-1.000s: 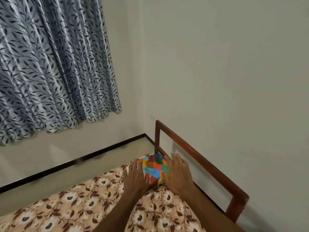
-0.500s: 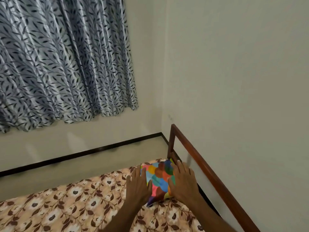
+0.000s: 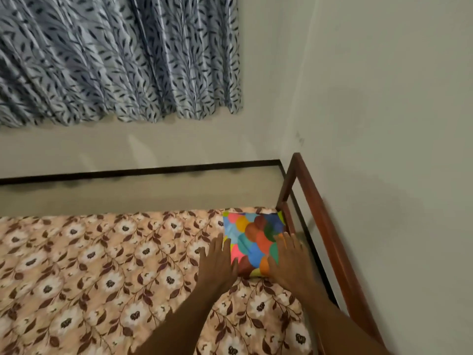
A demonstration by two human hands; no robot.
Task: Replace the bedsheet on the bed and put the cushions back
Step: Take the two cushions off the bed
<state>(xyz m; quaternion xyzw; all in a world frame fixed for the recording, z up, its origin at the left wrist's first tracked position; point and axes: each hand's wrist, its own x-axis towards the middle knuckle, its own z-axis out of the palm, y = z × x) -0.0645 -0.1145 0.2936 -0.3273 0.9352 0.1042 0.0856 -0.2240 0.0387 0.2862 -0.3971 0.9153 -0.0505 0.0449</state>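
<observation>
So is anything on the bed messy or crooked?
Nothing stands out. The colourful cushion lies flat in the bed's corner beside the wooden rail, and the flowered bedsheet looks smooth. The left hand and right hand rest open against the cushion.

Dim, flat indoor light, with a sheen on the curtain (image 3: 115,60) at 11 o'clock. The bed rail (image 3: 330,226) casts a soft shadow on the wall (image 3: 399,119) at 3 o'clock. The bedsheet (image 3: 102,278) at 7 o'clock is sharp; wide-angle distortion bows the edges.
</observation>
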